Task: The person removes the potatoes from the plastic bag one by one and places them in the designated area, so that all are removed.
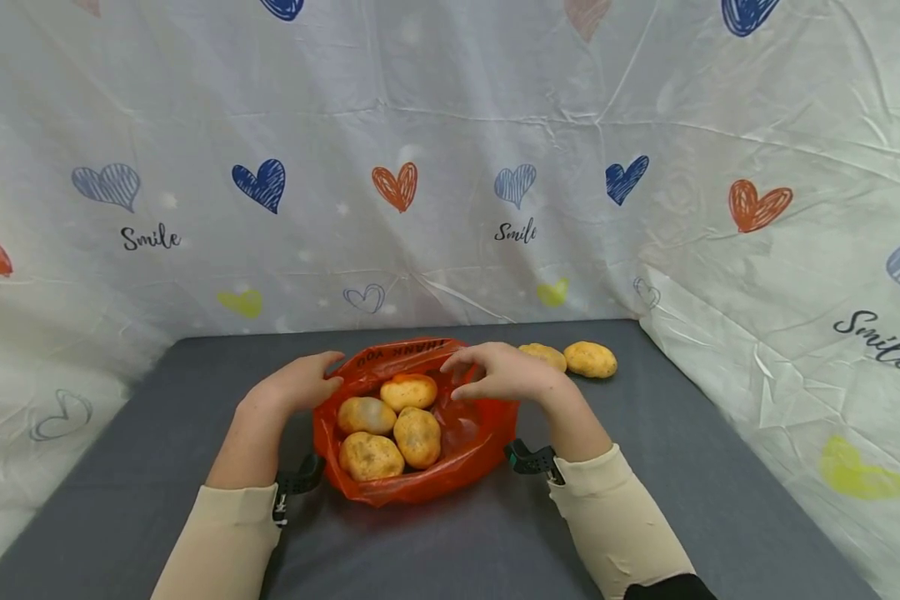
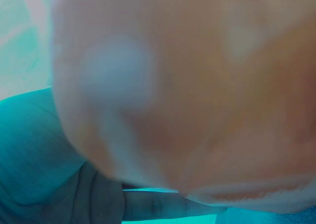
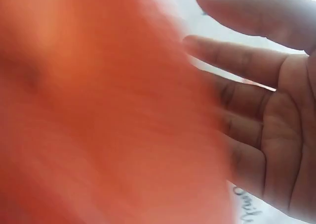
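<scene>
A red plastic bag (image 1: 465, 467) printed "THANK YOU" stands with its mouth wide, several potatoes (image 1: 417, 437) lying inside toward its left. My left hand (image 1: 296, 385) is at the bag's left rim, fingers pointing inward; whether they touch the plastic is unclear. Over the right back rim hovers my right hand (image 1: 506, 372), its fingers loosely bent and thumb apart. In the right wrist view the blurred bag (image 3: 113, 110) covers the fingertips partly, and the fingers look relaxed. A large blur fills most of the left wrist view, with one straight finger (image 2: 153, 205) below it.
Two more potatoes lie outside the bag at the back right, one (image 1: 591, 359) in full view and one (image 1: 543, 357) partly behind my right hand. The dark grey tabletop (image 1: 435, 550) meets a white curtain (image 1: 450, 250) printed with hearts at its back and sides.
</scene>
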